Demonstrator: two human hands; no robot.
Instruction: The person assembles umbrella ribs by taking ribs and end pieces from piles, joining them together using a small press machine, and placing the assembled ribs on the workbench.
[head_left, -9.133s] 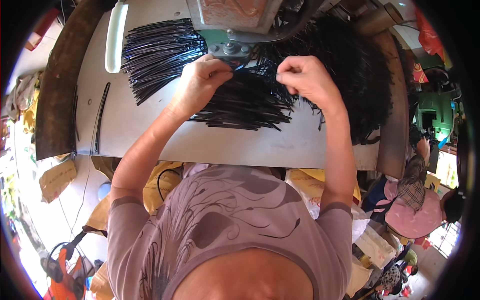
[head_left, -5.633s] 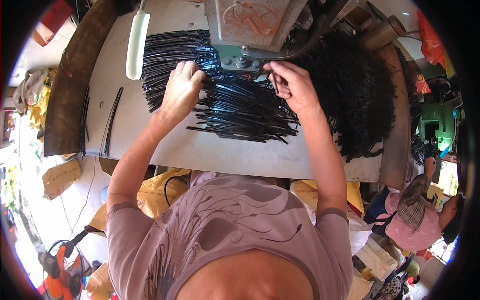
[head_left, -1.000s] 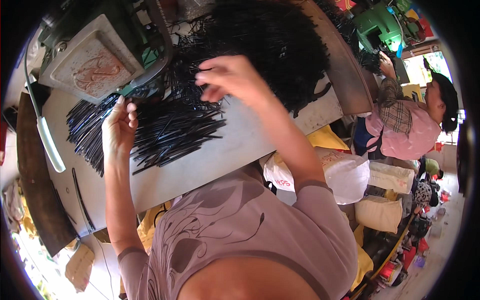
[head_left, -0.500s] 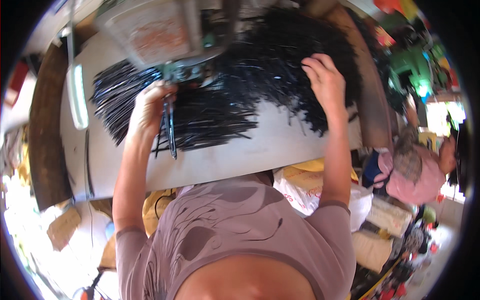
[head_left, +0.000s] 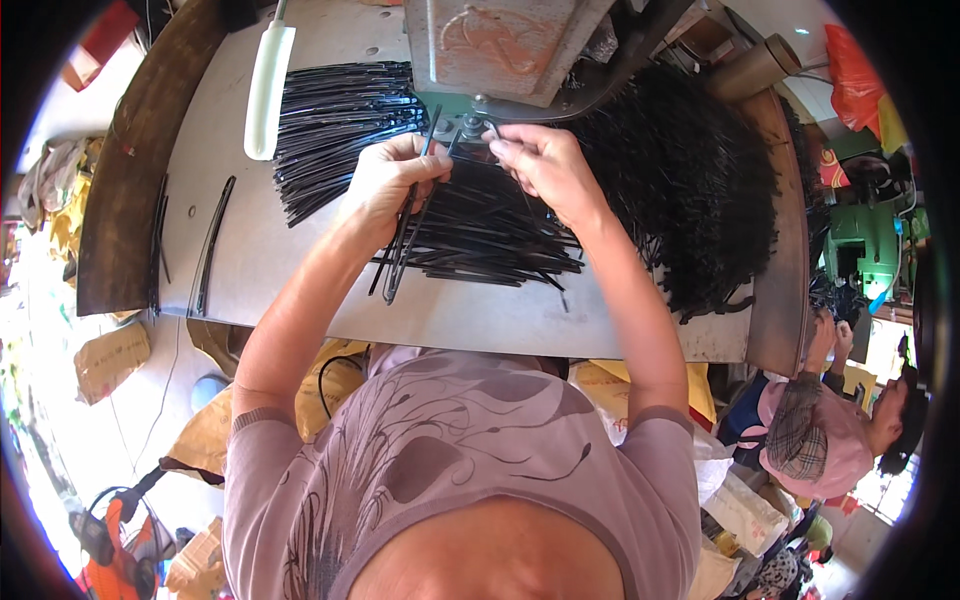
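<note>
A cluttered workshop spreads around a pale metal-topped table [head_left: 600, 325]; beyond its right end sits a co-worker in a pink top [head_left: 825, 455], hands at a green machine [head_left: 868, 245]. On the table's right side lies a big, tangled heap of black strips [head_left: 710, 190]. At the far edge of view stands a machine head [head_left: 505, 50] with a grey housing and a reddish relief, its bolted lower part close to both hands. Left of it, a fanned bundle [head_left: 335, 115] lies in rough rows; a looser pile [head_left: 490, 235] lies nearer the person, just below the hands. A white lamp [head_left: 268, 95] hangs over the left side. The left hand [head_left: 390, 180] grasps a few long black strips [head_left: 396, 265] between thumb and fingers, their lower ends pointing toward the person. The right hand [head_left: 548, 168] pinches a small end piece [head_left: 490, 129] beside the bolts; whether it belongs to a longer strip, I cannot tell.
</note>
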